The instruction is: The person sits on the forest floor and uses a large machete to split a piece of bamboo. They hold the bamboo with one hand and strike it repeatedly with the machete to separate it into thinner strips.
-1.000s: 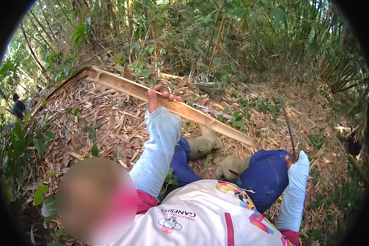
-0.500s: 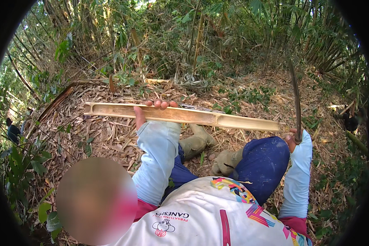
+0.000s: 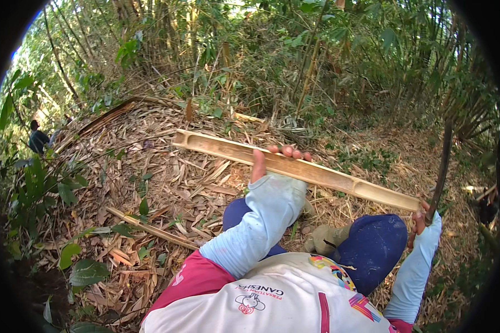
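I sit on the ground with my knees in blue trousers point(image 3: 375, 247). My left hand point(image 3: 276, 159) grips a long split half of pale bamboo point(image 3: 322, 173) near its middle, hollow side up. The piece slopes from upper left down to the right above my legs. Its right end reaches my right hand point(image 3: 419, 222), which is shut on the handle of a dark, thin blade point(image 3: 441, 166) that stands almost upright. Both arms wear light blue sleeves.
Dry bamboo leaves point(image 3: 166, 183) cover the ground. A thin bamboo stick point(image 3: 150, 230) lies to my left. Dense bamboo stems point(image 3: 311, 72) and green brush stand behind. Another person point(image 3: 38, 139) is far off at the left edge.
The bamboo half has shifted to the right, so its right end now meets my right hand. The dark blade stays upright in that hand.
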Tool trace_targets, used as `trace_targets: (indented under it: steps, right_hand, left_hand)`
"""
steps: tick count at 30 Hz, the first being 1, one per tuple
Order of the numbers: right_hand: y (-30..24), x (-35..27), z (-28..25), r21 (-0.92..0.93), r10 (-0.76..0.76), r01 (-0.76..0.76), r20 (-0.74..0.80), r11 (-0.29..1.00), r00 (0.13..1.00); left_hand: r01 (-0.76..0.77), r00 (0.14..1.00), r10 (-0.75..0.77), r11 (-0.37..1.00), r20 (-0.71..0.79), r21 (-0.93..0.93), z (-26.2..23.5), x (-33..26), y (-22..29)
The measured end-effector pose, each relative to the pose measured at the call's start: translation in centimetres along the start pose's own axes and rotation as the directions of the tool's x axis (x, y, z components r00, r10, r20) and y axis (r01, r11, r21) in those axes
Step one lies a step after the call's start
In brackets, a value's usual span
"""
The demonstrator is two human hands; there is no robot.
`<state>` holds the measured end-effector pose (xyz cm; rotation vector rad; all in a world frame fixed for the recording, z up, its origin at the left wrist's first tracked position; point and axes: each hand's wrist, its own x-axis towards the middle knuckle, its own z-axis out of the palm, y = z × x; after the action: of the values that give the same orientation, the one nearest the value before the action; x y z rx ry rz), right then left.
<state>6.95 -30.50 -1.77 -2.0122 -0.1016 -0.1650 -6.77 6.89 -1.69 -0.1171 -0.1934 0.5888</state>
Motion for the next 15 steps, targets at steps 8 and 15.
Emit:
trace_targets:
  steps: [8, 15]
  right_hand:
    - [5.9, 3.4, -1.4, -0.072, 0.004, -0.009, -0.066, 0.997, 0.998]
    - [5.5, 2.4, -2.0, 0.080, -0.053, 0.051, 0.034, 0.995, 0.998]
  left_hand:
    - [-0.010, 0.998, 0.006, 0.999, 0.068, 0.051, -0.5, -0.2, -0.2]
    - [0.019, 1.000, -0.019, 0.999, -0.007, 0.038, -0.9, 0.1, 0.0]
